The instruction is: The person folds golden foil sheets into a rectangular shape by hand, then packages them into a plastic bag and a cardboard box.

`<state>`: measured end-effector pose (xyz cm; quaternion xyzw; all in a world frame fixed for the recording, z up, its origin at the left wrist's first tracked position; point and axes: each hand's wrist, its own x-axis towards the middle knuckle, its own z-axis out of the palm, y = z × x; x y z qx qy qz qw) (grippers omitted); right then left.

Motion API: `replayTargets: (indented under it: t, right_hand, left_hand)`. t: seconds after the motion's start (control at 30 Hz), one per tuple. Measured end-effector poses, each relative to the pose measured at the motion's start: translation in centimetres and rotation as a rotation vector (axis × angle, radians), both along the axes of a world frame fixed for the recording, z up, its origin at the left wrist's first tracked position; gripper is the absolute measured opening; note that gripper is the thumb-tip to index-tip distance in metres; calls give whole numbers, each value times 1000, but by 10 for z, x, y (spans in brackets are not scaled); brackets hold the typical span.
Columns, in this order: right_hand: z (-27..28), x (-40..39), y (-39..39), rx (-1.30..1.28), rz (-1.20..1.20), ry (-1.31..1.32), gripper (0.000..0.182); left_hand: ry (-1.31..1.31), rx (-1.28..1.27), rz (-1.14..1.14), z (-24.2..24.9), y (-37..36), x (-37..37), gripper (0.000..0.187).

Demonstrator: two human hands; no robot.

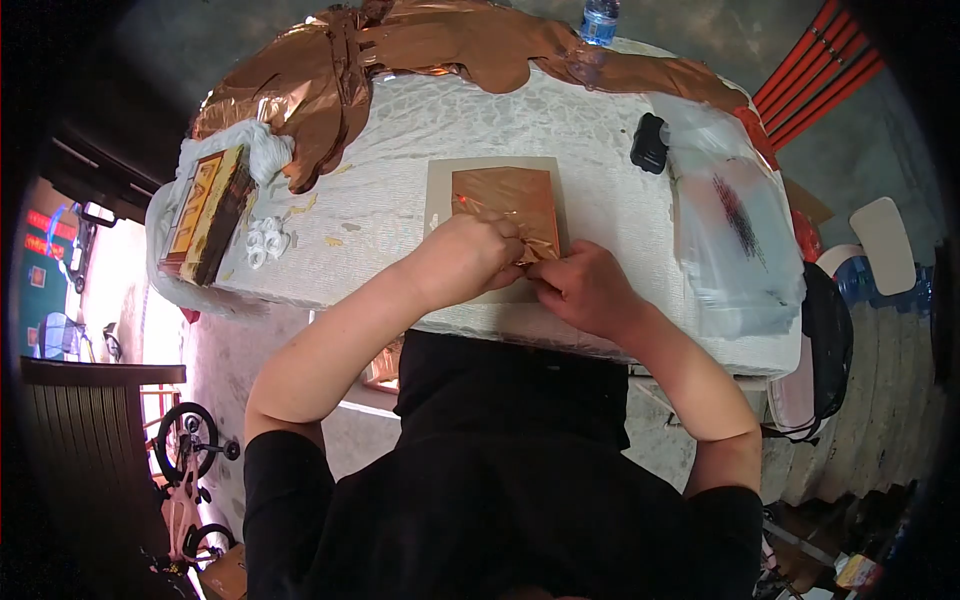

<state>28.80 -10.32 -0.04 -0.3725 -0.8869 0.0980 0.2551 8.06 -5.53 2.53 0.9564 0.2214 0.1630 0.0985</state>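
Note:
A sheet of copper-coloured foil (505,192) lies on a grey-beige board (440,185) near the table's front edge. My left hand (475,255) rests over the foil's lower left part, its fingers bent and closed on the foil's lower edge. From the right, my right hand (580,285) pinches the same edge, close beside the left fingertips. Between the two hands the foil is creased and shiny. The fingers hide the foil's lower left corner.
Large copper foil sheets (440,40) cover the table's back edge. A bottle (600,20) stands there. On the left are a patterned box (205,215) and small white rolls (266,242); on the right, a black object (649,143) and plastic bags (735,240).

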Motion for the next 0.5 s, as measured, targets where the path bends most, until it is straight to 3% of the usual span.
replayTargets:
  t: [0.27,0.5]
  right_hand:
    - [-1,7,-7,46,61,121,15]
    - [0,3,-11,267,117,-48,21]
  left_hand:
    - [1,-38,38,1,-3,1,14]
    - [10,-49,33,0,-1,1,14]
